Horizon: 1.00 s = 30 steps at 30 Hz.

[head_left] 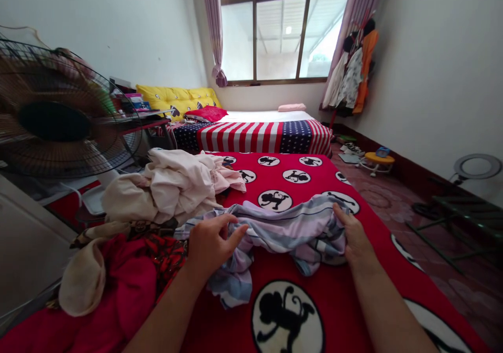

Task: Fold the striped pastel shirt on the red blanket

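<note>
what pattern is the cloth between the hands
The crumpled cloth has lilac, grey-blue and white stripes, best seen in the head view.

Before you, the cloth lies across the blanket, with your left hand at its left part and your right hand at its right end. To your left, a heap of clothes rests along the blanket's left side; beyond that side stands the fan. Behind the blanket, you face the bed, with a cushion on its left and a pillow at its back. Behind the bed is the window. On the floor to your right, shoes lie left of and beyond the stool; nearer you are the ring light and a frame.
</note>
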Tool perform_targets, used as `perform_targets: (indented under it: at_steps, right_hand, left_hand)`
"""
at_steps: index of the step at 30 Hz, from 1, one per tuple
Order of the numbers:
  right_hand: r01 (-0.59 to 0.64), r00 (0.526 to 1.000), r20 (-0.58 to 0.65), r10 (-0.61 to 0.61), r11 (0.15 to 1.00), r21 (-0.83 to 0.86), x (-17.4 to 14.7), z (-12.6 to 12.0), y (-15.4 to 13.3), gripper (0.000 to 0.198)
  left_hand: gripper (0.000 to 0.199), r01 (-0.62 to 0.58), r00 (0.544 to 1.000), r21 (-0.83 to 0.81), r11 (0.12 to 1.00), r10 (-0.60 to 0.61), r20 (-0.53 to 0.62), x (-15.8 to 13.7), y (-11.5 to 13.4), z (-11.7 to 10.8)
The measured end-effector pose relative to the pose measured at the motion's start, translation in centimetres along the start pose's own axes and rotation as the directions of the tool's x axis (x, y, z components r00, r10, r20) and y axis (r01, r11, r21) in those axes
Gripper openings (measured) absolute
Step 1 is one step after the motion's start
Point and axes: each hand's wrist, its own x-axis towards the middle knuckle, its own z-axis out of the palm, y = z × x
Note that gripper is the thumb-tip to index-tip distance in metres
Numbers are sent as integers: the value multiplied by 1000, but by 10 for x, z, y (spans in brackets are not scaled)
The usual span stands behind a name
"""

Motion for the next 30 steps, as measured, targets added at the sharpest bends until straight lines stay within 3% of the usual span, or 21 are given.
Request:
perform_targets:
  at_steps: [3, 6, 9, 11, 12, 14, 16, 18, 19, 20, 21, 23, 25, 27, 30]
  right_hand:
    - [42, 999, 28, -37, 983, -177, -1, -2, -2, 52]
    - [185, 983, 99, -158, 891, -414, -4, -3, -2, 65]
    - [330, 940, 271, -206, 746, -578, -10, -2, 0, 74]
    - [349, 924, 359, -130, 669, -656, -13, 0, 1, 55]
    - [332, 927, 362, -99, 665, -669, -15, 1, 1, 42]
    - [296, 948, 281, -149, 733, -612, -20, 6, -2, 30]
    - [365, 925, 93, -368, 796, -483, -26, 11, -7, 33]
    - [497, 789, -129, -601, 747, -441, -30, 14, -12, 35]
    - [540, 712, -205, -671, 711, -451, -31, 15, -14, 34]
    - [566, 663, -250, -706, 691, -451, -31, 16, -14, 34]
    - [574, 661, -263, -703, 699, -426, -30, 15, -12, 34]
    - [515, 783, -197, -589, 793, -324, -24, 14, -6, 38]
    - [365, 914, -69, -399, 886, -286, -16, 12, 2, 43]
    - [257, 961, 6, -276, 888, -381, -10, 9, 7, 42]
    - [256, 953, 42, -300, 723, -642, -7, 5, 8, 42]
  left_hand:
    - [49, 63, 988, 120, 991, -79, 135, 0, -1, 7]
    - [78, 124, 956, 171, 977, -164, 242, 2, -15, 15]
    - [61, 176, 911, 22, 984, -171, 375, 6, -34, 15]
    - [41, 278, 896, -203, 939, -178, 406, 11, -47, 8]
    - [35, 351, 904, -329, 877, -226, 362, 14, -53, 3]
    - [37, 406, 902, -593, 696, -409, 137, 20, -63, -9]
    - [41, 246, 798, -794, 556, -581, -160, 24, -71, -19]
    - [38, 82, 694, -860, 504, -648, -314, 26, -77, -24]
    - [35, 64, 690, -859, 509, -644, -330, 26, -80, -25]
    - [31, 82, 713, -835, 543, -617, -331, 26, -81, -24]
    - [28, 122, 757, -776, 619, -564, -331, 25, -81, -22]
    - [26, 163, 847, -514, 842, -387, -365, 24, -79, -15]
    - [23, 106, 909, -165, 980, -163, -384, 22, -71, -5]
    - [24, -10, 952, 33, 999, 20, -305, 20, -63, 9]
    - [42, -121, 988, 16, 993, 122, -95, 16, -55, 32]
